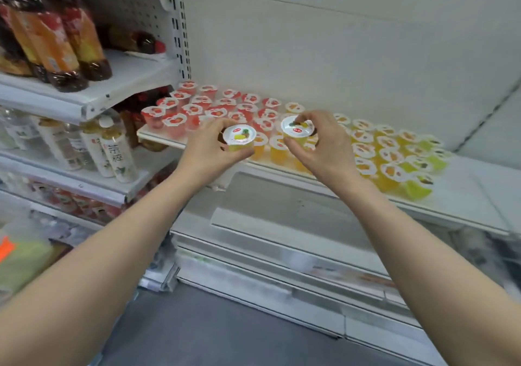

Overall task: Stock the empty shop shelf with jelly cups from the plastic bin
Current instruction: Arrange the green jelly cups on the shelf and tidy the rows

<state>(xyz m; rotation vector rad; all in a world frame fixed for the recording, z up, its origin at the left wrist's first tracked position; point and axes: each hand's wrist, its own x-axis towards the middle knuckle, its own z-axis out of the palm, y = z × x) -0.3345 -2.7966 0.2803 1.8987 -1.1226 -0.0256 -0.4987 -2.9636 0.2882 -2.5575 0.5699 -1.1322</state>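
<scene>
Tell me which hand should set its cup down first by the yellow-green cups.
Right. The right hand grips its yellow cup nearer the yellow-green cups and the bare shelf end; the left hand holds the other cup farther off, by the red cups.

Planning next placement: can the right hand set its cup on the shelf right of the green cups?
Likely yes: the shelf there lies bare, and nothing tall stands between it and the right hand.

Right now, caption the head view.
Left hand holds a yellow plastic jelly cup, right hand a second cup, at white shelf.
</scene>
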